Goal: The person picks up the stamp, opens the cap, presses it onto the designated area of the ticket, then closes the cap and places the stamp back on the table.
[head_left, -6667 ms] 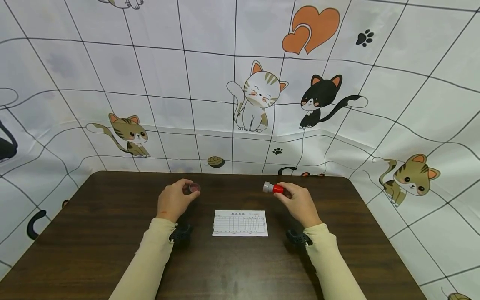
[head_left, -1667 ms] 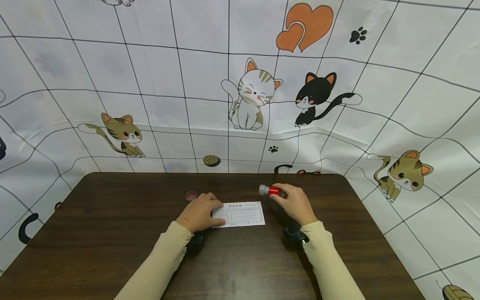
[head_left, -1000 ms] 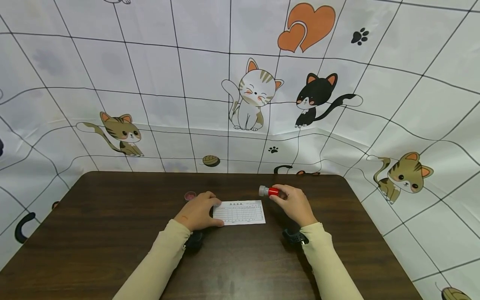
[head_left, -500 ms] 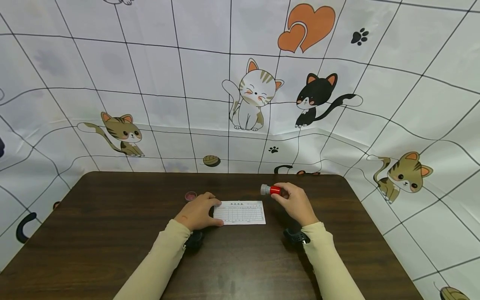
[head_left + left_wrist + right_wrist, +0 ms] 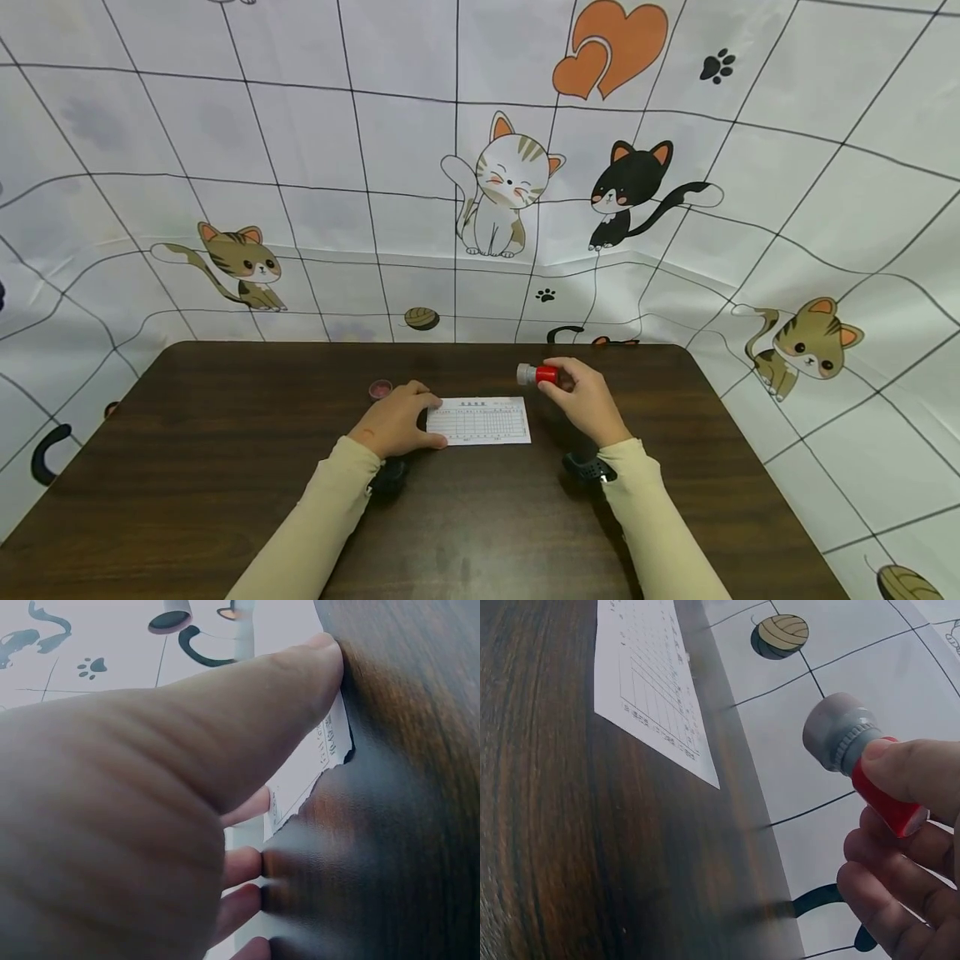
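My right hand [image 5: 588,402] pinches the red handle of a stamp [image 5: 537,374] between thumb and fingers, above the table. In the right wrist view the grey ribbed end of the stamp [image 5: 842,733] points away from the hand, toward the upper left. A printed receipt slip [image 5: 483,421] lies flat on the table between the hands. My left hand [image 5: 397,421] rests on its left edge, thumb at the near corner and fingertips at the far one. The left wrist view shows the thumb [image 5: 262,697] stretched over the slip's torn edge. Behind that hand sits a small round clear cap [image 5: 380,389], reddish inside.
A dark brown wooden table [image 5: 480,525] spans the view. Behind it hangs a white cloth [image 5: 315,133] printed with cats and black grid lines. Dark bands [image 5: 588,468] circle both wrists.
Several seconds ago my left hand held the round cap; now the cap lies on the table and that hand rests on the slip. The right hand keeps the stamp nearly in place.
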Demonstrator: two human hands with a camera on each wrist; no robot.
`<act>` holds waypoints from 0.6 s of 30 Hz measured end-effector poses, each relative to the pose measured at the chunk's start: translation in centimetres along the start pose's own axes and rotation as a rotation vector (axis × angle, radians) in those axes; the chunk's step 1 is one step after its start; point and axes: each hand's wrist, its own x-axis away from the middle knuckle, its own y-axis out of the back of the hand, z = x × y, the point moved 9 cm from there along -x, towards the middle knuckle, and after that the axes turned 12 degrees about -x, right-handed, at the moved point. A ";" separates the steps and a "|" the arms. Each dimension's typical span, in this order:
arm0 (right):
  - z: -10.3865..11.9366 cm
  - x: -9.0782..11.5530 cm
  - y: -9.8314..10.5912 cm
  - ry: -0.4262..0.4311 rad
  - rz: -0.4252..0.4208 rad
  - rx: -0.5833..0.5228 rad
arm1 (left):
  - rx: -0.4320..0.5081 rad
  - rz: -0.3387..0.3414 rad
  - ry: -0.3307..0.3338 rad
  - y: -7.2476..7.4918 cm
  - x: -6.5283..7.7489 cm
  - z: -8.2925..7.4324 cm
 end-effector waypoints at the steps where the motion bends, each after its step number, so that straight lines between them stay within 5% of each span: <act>1: 0.0 0.0 -0.1 -0.006 -0.004 -0.013 | -0.001 0.000 0.002 0.0 0.0 0.1; 18: 1.2 0.1 -0.4 0.010 -0.009 -0.065 | 0.007 -0.017 -0.002 0.1 0.2 0.0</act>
